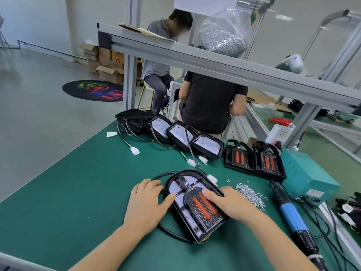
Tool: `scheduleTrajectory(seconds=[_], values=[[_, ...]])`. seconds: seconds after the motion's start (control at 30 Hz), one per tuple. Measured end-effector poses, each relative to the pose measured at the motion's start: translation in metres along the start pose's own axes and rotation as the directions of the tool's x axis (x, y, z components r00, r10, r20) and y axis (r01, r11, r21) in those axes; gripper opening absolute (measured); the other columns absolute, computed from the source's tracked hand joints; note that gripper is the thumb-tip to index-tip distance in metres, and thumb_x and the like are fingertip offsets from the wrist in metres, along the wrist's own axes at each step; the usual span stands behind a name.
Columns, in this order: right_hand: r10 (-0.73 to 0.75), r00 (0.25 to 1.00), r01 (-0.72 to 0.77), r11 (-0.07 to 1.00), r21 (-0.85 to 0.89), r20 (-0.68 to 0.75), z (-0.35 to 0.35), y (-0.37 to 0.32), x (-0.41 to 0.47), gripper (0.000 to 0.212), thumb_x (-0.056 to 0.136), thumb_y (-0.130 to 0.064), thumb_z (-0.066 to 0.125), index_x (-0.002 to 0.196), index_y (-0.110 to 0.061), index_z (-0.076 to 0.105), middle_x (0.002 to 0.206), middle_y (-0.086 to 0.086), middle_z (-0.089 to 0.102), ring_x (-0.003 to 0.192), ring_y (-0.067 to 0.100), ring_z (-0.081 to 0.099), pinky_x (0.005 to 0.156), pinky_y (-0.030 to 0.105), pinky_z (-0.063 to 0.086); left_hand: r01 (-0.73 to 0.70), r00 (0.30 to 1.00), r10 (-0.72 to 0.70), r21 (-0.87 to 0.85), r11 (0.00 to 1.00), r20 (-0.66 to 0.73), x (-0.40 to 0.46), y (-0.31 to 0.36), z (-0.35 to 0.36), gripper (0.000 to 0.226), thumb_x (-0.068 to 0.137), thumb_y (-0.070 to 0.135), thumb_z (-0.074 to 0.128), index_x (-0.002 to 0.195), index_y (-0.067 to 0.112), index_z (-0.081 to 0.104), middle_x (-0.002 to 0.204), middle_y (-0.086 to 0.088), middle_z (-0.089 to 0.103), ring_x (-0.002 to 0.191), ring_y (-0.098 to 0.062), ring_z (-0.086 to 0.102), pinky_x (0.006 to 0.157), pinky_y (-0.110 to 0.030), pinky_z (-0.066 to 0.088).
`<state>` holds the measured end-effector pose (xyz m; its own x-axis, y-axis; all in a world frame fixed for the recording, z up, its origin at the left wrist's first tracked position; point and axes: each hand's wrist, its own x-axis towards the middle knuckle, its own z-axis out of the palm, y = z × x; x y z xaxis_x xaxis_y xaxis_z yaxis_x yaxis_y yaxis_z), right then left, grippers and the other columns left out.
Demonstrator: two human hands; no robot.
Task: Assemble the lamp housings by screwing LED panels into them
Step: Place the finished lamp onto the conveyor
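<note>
Both hands, left hand [148, 200] and right hand [230, 204], grip flat, fingers straight, pressing the LED panel [203, 207] into the lamp housing [176, 178] near the bench's front edge; unscrewed I'd say, electric screwdriver [293, 216] and screws [250, 195] untouched, more housings [207, 146] queued.

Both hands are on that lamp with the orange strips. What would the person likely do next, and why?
Probably the right hand reaches for a screw from the loose pile, then the blue screwdriver: the panel looks seated in its housing, and both lie right beside it.
</note>
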<state>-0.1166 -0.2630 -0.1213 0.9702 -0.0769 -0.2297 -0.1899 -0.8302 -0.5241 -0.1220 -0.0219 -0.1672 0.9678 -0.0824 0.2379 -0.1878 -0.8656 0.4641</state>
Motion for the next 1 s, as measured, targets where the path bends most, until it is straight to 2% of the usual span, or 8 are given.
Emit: scheduleTrajectory(seconds=[0.13,0.37,0.5,0.63,0.77,0.83,0.93,1.0], values=[[-0.043,0.999,0.042,0.998,0.044,0.027,-0.003,-0.002,-0.002,0.057,0.084,-0.070,0.054,0.068,-0.016,0.063,0.067,-0.006,0.066,0.060,0.012,0.057,0.060,0.022,0.044,-0.008,1.000,0.008,0.012,1.000,0.009,-0.001,0.002,0.001,0.058,0.092,0.063,0.033,0.133,0.027,0.052,0.145,0.016,0.039,0.140,-0.008,0.021,0.115,-0.025,0.009],[-0.074,0.989,0.061,0.993,0.105,0.130,-0.009,-0.010,-0.004,0.045,0.090,-0.061,0.055,0.071,-0.020,0.059,0.072,-0.004,0.063,0.065,0.014,0.055,0.069,0.027,0.043,-0.022,0.999,0.021,0.020,1.000,0.025,0.000,0.005,0.000,0.053,0.096,0.054,0.036,0.132,0.019,0.054,0.145,0.009,0.042,0.140,-0.012,0.025,0.115,-0.025,0.016],[-0.092,0.981,0.077,0.993,0.093,0.171,-0.009,-0.014,-0.001,0.042,0.093,-0.057,0.053,0.115,-0.023,0.063,0.113,-0.005,0.068,0.102,0.015,0.064,0.097,0.031,0.046,0.106,0.994,-0.098,-0.199,0.974,0.052,0.007,0.020,-0.005,0.043,0.090,0.034,0.053,0.127,0.012,0.055,0.135,-0.001,0.051,0.131,-0.024,0.036,0.105,-0.033,0.030],[-0.068,0.983,0.047,0.992,0.121,0.173,-0.010,-0.017,0.002,0.047,0.093,-0.051,0.057,0.127,-0.019,0.058,0.123,0.000,0.065,0.111,0.020,0.062,0.105,0.037,0.043,0.380,0.925,-0.280,-0.581,0.720,0.258,0.032,0.035,-0.012,0.074,0.079,0.007,0.066,0.144,0.014,0.031,0.146,-0.008,0.031,0.119,-0.028,0.044,0.095,-0.035,0.037],[-0.062,0.986,0.029,0.978,0.205,0.154,-0.010,-0.013,0.000,0.036,0.095,-0.045,0.057,0.119,-0.019,0.062,0.114,0.000,0.069,0.104,0.020,0.065,0.100,0.036,0.047,0.522,0.851,-0.349,-0.699,0.489,0.392,0.055,0.041,-0.011,0.079,0.074,-0.009,0.069,0.143,0.002,0.033,0.143,-0.014,0.040,0.128,-0.030,0.041,0.093,-0.031,0.033],[-0.058,0.988,0.020,0.967,0.255,0.144,-0.010,-0.011,-0.001,0.033,0.095,-0.043,0.058,0.116,-0.018,0.064,0.112,0.003,0.071,0.102,0.022,0.067,0.099,0.037,0.049,0.578,0.814,-0.358,-0.698,0.422,0.458,0.062,0.042,-0.013,0.067,0.067,-0.008,0.072,0.130,-0.003,0.048,0.126,-0.011,0.051,0.115,-0.032,0.049,0.090,-0.031,0.036],[-0.064,0.989,0.025,0.962,0.273,0.133,-0.010,-0.011,-0.002,0.029,0.095,-0.042,0.059,0.111,-0.017,0.065,0.109,0.005,0.072,0.098,0.022,0.068,0.097,0.038,0.050,0.589,0.808,-0.354,-0.665,0.460,0.471,0.068,0.045,-0.019,0.024,0.060,-0.010,0.070,0.071,0.004,0.054,0.080,-0.007,0.044,0.074,-0.023,0.037,0.069,-0.025,0.029],[-0.069,0.991,0.034,0.959,0.281,0.115,-0.009,-0.009,-0.004,0.026,0.095,-0.044,0.059,0.106,-0.021,0.065,0.105,0.001,0.072,0.095,0.020,0.068,0.095,0.036,0.050,0.590,0.807,-0.342,-0.666,0.456,0.481,0.073,0.046,-0.017,0.029,0.068,-0.019,0.060,0.079,0.008,0.055,0.086,-0.007,0.048,0.083,-0.022,0.036,0.076,-0.024,0.029]])
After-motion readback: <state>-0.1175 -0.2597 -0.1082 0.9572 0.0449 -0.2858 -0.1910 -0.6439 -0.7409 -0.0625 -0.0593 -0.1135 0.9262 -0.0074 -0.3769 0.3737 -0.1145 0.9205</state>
